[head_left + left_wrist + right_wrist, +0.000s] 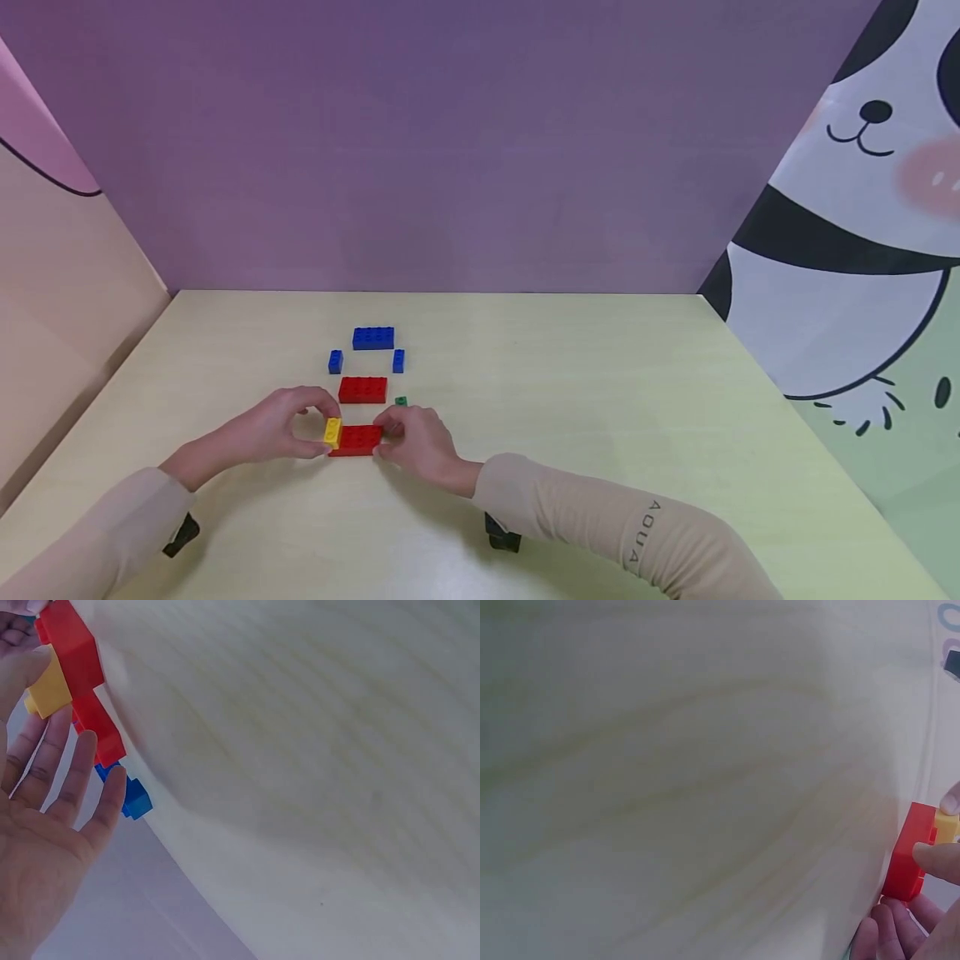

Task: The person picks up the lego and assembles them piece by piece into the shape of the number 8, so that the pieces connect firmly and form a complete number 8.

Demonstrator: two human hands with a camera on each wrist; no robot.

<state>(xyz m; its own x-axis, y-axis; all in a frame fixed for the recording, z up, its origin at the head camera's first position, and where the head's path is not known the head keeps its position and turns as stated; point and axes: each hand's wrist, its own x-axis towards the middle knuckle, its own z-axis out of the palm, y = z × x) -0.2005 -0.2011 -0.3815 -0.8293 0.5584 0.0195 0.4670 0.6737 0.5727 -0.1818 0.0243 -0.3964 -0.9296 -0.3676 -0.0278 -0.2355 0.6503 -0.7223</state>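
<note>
A red brick lies nearest the person on the table, with a small yellow brick on its left end. My left hand pinches the yellow brick between thumb and fingers; in the left wrist view the yellow brick sits against the studded side of the red brick. At the other end, my right hand grips the red brick by thumb and fingers. The right wrist view shows the thumb on the red brick, the yellow brick beyond it.
Behind the hands lies a second red brick, with a small green brick to its right. Farther back are two small blue bricks and a larger blue brick. A purple wall borders the table.
</note>
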